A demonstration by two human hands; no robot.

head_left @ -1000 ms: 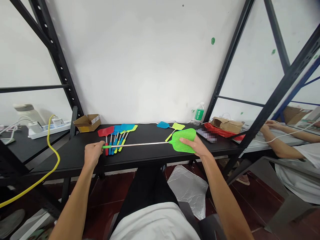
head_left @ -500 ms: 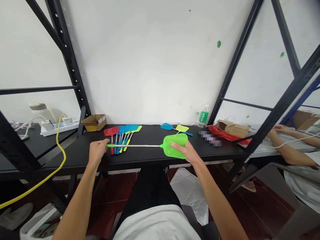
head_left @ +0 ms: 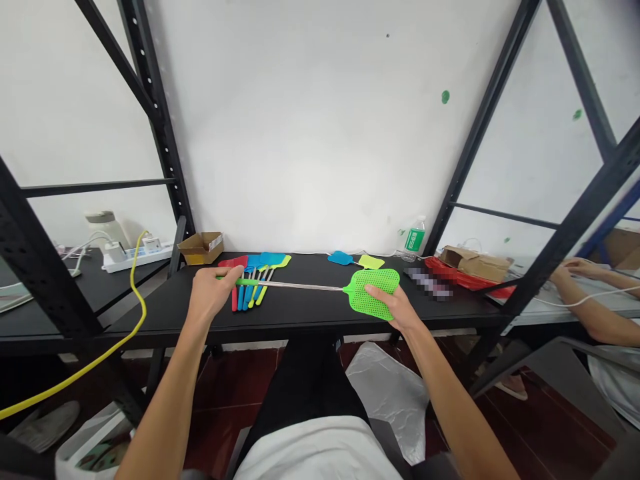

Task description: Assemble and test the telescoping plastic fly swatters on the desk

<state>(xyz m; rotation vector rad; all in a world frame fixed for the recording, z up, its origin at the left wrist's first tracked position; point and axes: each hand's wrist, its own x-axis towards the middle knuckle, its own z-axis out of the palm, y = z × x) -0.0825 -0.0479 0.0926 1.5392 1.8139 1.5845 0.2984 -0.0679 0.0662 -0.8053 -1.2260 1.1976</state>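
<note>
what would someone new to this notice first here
The bright green fly swatter stands out, held across the front of the black table, its handle in the left hand and its head in the right hand. Behind the left hand, a fan of red, blue and yellow-green swatters lies on the tabletop.

Single head-worn view: faces forward and down, above the lap, across the desk to the wall.
</note>
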